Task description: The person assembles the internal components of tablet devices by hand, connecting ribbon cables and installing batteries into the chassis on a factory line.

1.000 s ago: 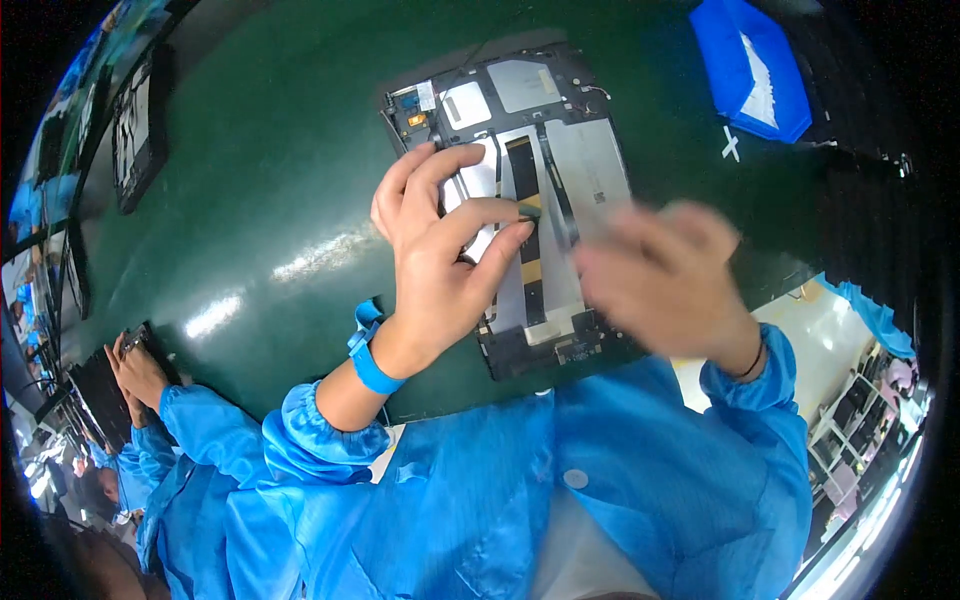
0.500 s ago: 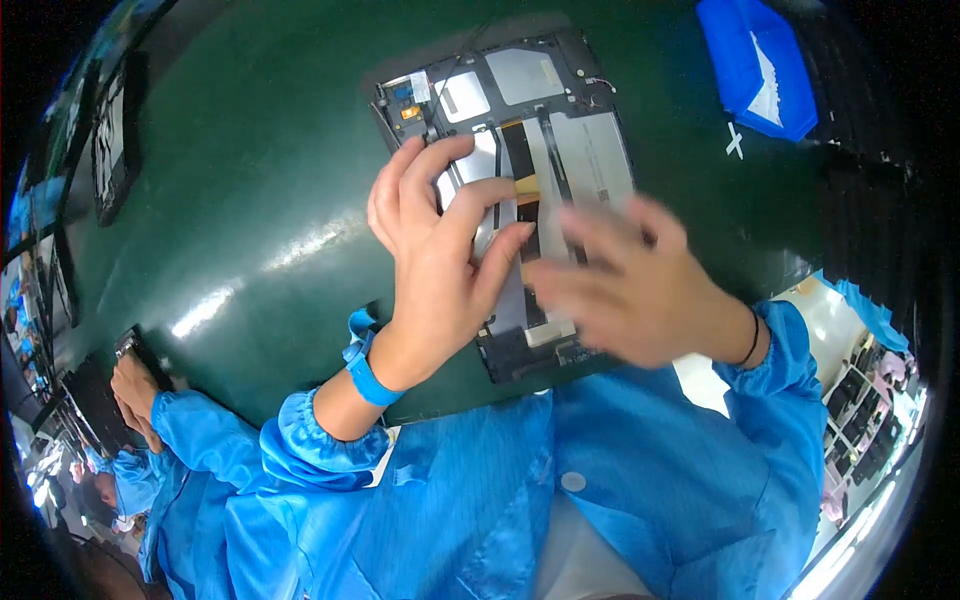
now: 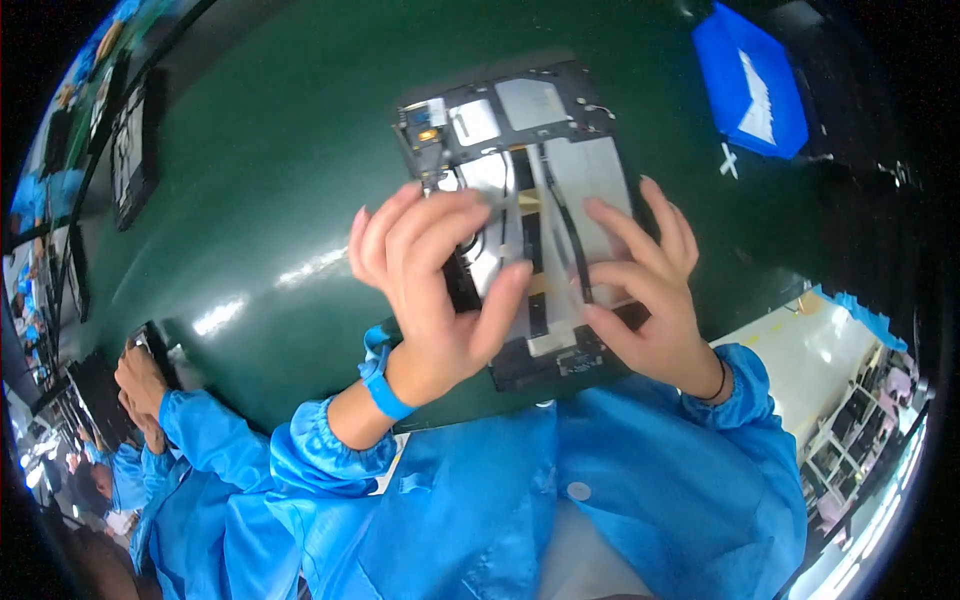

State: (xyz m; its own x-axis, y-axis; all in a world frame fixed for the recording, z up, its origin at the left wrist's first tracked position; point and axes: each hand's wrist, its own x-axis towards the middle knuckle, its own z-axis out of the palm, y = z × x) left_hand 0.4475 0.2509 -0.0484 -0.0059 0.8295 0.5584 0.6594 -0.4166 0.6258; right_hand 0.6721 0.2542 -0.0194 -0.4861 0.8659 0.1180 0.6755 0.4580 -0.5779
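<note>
where cable ends, right hand pinches

Blue smock, blue wrist strap and dark wristband are worn

Device panels: smooth silvery, metal-looking. Frame: matt black, plastic-like. Tabletop: glossy green. Smock: cloth, slight sheen.

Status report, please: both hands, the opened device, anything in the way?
Left hand open over left side of opened device. Right hand at lower end of black cable, grip unclear. Device on green table, partly covered by both hands.
</note>
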